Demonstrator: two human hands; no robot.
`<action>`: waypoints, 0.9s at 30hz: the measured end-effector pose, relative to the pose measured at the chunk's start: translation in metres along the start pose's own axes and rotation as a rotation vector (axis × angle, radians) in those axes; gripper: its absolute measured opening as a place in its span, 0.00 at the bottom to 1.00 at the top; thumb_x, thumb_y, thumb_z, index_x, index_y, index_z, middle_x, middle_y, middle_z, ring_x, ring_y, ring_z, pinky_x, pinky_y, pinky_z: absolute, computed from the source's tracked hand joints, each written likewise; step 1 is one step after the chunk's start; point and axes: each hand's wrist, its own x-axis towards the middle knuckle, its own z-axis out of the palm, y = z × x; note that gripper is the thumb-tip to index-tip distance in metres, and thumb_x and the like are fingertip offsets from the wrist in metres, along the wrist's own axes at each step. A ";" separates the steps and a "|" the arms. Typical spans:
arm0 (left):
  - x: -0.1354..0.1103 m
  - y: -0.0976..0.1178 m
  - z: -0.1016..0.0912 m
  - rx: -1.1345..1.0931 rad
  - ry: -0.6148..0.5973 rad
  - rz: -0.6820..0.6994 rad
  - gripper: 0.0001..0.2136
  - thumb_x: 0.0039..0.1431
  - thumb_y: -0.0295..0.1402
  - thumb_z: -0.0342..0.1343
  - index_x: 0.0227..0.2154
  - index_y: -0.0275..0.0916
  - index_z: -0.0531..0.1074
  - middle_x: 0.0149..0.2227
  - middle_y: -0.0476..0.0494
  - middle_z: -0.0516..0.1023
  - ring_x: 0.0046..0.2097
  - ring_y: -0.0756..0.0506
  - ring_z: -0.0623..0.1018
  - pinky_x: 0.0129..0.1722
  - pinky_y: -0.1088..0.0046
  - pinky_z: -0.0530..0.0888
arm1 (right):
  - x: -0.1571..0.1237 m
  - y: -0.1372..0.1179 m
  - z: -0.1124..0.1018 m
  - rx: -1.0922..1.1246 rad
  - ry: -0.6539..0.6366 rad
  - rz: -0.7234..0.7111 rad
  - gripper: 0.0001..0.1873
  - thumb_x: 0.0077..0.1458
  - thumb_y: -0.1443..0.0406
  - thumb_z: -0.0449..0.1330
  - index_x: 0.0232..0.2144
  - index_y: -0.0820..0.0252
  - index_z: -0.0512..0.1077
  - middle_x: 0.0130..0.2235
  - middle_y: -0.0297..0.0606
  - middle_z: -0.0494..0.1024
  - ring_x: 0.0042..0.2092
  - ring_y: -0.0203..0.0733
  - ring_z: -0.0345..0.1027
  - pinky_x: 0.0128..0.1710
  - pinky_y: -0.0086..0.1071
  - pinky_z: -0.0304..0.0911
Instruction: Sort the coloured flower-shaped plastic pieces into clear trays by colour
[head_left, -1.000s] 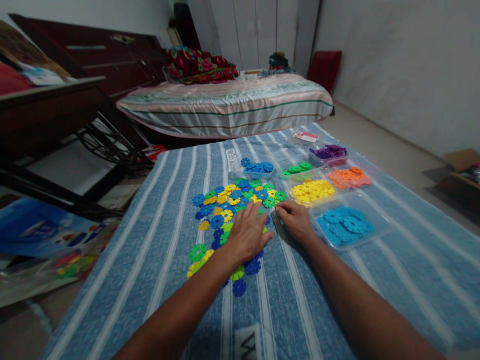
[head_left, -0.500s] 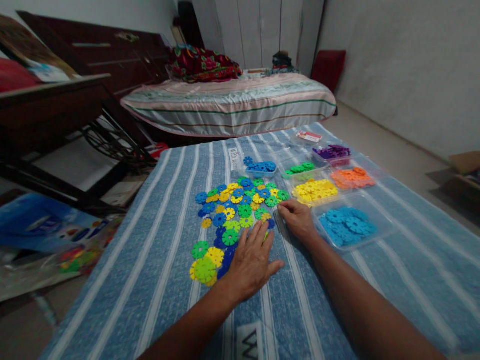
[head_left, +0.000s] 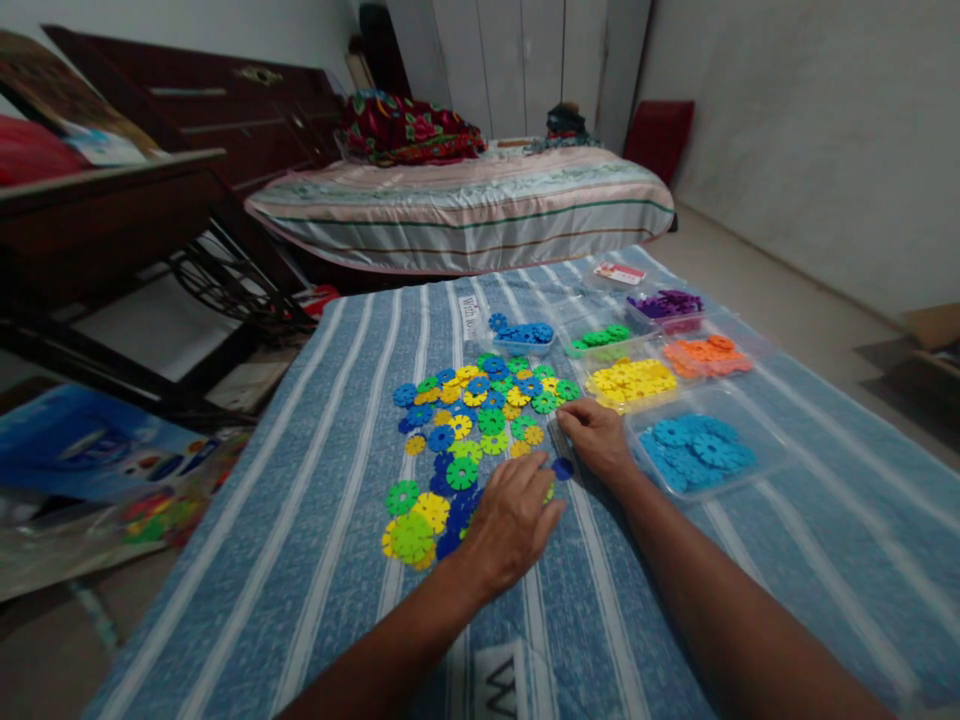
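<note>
Notched plastic discs (head_left: 492, 421) in blue, green, lime and yellow lie in a loose, mixed pile on the blue striped cloth. My left hand (head_left: 511, 515) rests palm down over the pile's near right part, its fingers slightly bent and its thumb apart. It covers some dark blue and lime discs. By its fingertips lies a single dark blue disc (head_left: 562, 469). Right of the pile, my right hand (head_left: 596, 437) rests on the cloth with thumb and forefinger pinched together. Whether something is between those fingers cannot be made out.
Clear plastic tubs hold sorted discs: light blue (head_left: 701, 452), yellow (head_left: 631, 382), orange (head_left: 707, 355), green (head_left: 601, 338), purple (head_left: 667, 304) and blue (head_left: 523, 336). A small card (head_left: 620, 273) lies at the far end. Beyond stands a bed (head_left: 465, 215); a sewing-machine table (head_left: 112, 215) is at left.
My left hand has drawn slightly nearer to me, its fingers more bent. The dark blue disc by its fingertips has shifted right and towards me. My right hand has hardly moved.
</note>
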 end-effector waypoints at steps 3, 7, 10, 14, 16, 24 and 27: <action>0.024 -0.013 -0.011 0.074 0.042 -0.137 0.11 0.66 0.30 0.45 0.41 0.37 0.73 0.44 0.37 0.76 0.50 0.40 0.74 0.53 0.59 0.71 | 0.000 0.001 0.000 -0.008 -0.003 -0.006 0.11 0.50 0.58 0.57 0.23 0.56 0.76 0.26 0.36 0.76 0.31 0.42 0.69 0.36 0.38 0.67; 0.051 -0.020 -0.024 0.206 -0.023 -0.233 0.09 0.63 0.33 0.51 0.39 0.36 0.74 0.41 0.36 0.74 0.48 0.38 0.73 0.49 0.59 0.71 | 0.001 0.000 0.000 -0.015 -0.002 -0.013 0.12 0.50 0.58 0.57 0.23 0.56 0.76 0.26 0.35 0.76 0.30 0.41 0.69 0.35 0.37 0.67; 0.062 -0.020 -0.026 0.235 -0.101 -0.231 0.10 0.61 0.36 0.54 0.38 0.36 0.75 0.43 0.35 0.74 0.49 0.36 0.72 0.49 0.59 0.71 | 0.001 -0.001 -0.001 -0.020 -0.002 -0.013 0.12 0.50 0.58 0.57 0.23 0.57 0.76 0.25 0.35 0.76 0.30 0.41 0.69 0.34 0.36 0.66; 0.068 -0.019 -0.026 0.262 -0.168 -0.228 0.10 0.61 0.35 0.53 0.37 0.36 0.77 0.42 0.36 0.75 0.50 0.37 0.73 0.49 0.60 0.71 | 0.001 0.001 0.000 -0.019 -0.003 -0.018 0.12 0.51 0.58 0.57 0.23 0.56 0.76 0.25 0.34 0.76 0.30 0.41 0.69 0.34 0.35 0.65; 0.069 -0.019 -0.027 0.275 -0.173 -0.217 0.11 0.63 0.34 0.50 0.36 0.36 0.77 0.41 0.35 0.75 0.49 0.37 0.74 0.49 0.60 0.71 | 0.001 0.002 0.000 -0.019 0.003 -0.019 0.12 0.51 0.58 0.57 0.23 0.56 0.76 0.26 0.35 0.76 0.30 0.41 0.70 0.34 0.35 0.66; 0.072 -0.033 -0.038 0.142 -0.097 -0.238 0.16 0.65 0.34 0.45 0.28 0.37 0.76 0.34 0.39 0.77 0.41 0.42 0.76 0.43 0.67 0.70 | 0.001 0.002 0.000 -0.022 -0.011 -0.007 0.12 0.50 0.58 0.57 0.24 0.56 0.76 0.26 0.35 0.76 0.31 0.41 0.70 0.35 0.35 0.65; 0.087 -0.033 -0.047 -0.011 -0.018 -0.325 0.16 0.62 0.34 0.48 0.22 0.37 0.74 0.27 0.43 0.75 0.35 0.44 0.76 0.37 0.70 0.68 | 0.002 0.000 0.000 -0.019 -0.006 -0.008 0.12 0.50 0.58 0.57 0.24 0.56 0.76 0.27 0.34 0.77 0.32 0.41 0.70 0.35 0.34 0.65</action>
